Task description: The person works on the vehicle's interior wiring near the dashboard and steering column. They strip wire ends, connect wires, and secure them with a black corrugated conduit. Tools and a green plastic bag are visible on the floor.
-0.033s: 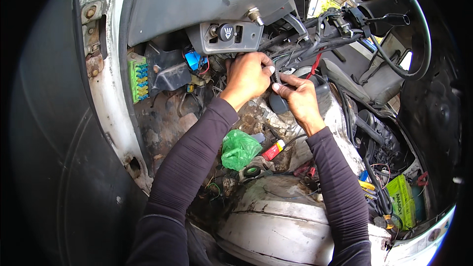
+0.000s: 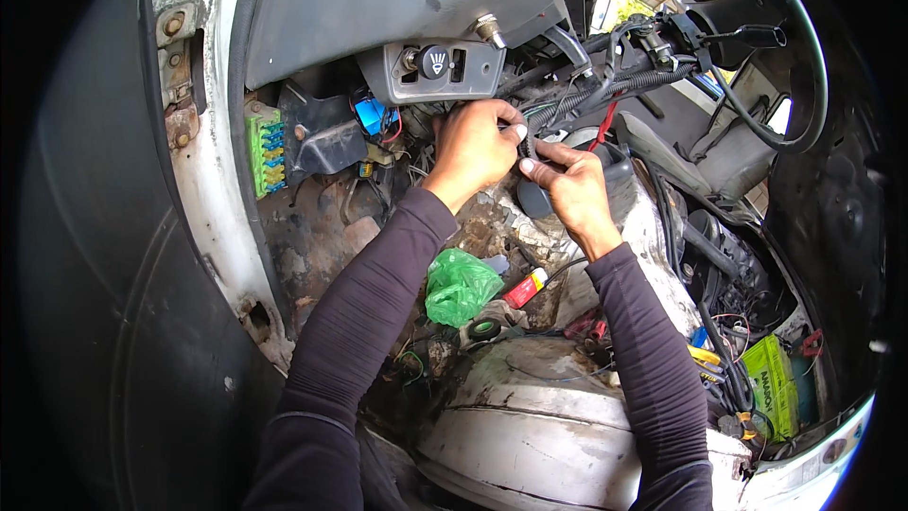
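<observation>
Below the dashboard, my left hand (image 2: pixel 480 147) is closed, thumb against bent fingers, around a black corrugated wiring sleeve (image 2: pixel 528 146). My right hand (image 2: pixel 575 191) pinches the same sleeve just to the right, thumb towards forefinger. Only a short length of it shows between the two thumbs; the rest is hidden by my fingers. Right above my left hand is a grey switch panel (image 2: pixel 482 76) with a round black knob (image 2: pixel 433 62). Behind my right hand sits a dark round part (image 2: pixel 535 199). A thicker corrugated wiring loom (image 2: pixel 653 81) runs off towards the steering wheel (image 2: pixel 819 85).
A green fuse block (image 2: pixel 266 153) and a blue part (image 2: pixel 375 115) are to the left. On the dirty floor lie a green plastic bag (image 2: pixel 461 286), a small red bottle (image 2: pixel 523 290) and a tape roll (image 2: pixel 484 329). A green battery (image 2: pixel 771 388) stands at lower right, near yellow-handled pliers (image 2: pixel 705 357).
Barely any difference: my right thumb has shifted very slightly left along the sleeve. Both hands keep their grip.
</observation>
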A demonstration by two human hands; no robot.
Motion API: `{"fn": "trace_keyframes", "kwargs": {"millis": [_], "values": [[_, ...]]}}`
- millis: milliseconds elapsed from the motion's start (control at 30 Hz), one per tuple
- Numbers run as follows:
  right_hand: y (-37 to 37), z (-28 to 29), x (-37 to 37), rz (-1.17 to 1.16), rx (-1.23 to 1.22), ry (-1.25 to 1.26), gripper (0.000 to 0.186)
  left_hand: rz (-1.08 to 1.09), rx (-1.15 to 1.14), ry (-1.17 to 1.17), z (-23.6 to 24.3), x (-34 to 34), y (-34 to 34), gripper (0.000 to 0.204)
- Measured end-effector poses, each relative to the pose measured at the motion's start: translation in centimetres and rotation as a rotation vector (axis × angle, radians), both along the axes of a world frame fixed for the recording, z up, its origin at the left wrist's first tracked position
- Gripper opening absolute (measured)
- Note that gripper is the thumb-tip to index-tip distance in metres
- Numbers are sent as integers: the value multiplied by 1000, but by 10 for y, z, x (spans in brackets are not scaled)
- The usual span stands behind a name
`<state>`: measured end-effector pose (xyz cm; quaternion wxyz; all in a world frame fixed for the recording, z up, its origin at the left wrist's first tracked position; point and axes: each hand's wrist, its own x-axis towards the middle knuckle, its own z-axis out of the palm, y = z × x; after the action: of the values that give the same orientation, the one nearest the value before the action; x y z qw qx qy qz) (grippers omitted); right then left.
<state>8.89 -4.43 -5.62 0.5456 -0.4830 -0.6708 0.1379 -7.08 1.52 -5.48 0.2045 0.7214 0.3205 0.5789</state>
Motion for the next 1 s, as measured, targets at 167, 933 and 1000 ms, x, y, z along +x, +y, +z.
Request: {"fn": "trace_keyframes", "kwargs": {"millis": [167, 933, 1000], "values": [[-3, 2, -12, -96, 53, -158, 48, -73, 28, -164, -8, 3, 7, 14], [-63, 3, 18, -12, 46, -367, 38, -565, -337, -566, -58, 35, -54, 30], [-66, 2, 18, -81, 74, -376, 26, -646, -397, -594, -59, 32, -53, 27]]}}
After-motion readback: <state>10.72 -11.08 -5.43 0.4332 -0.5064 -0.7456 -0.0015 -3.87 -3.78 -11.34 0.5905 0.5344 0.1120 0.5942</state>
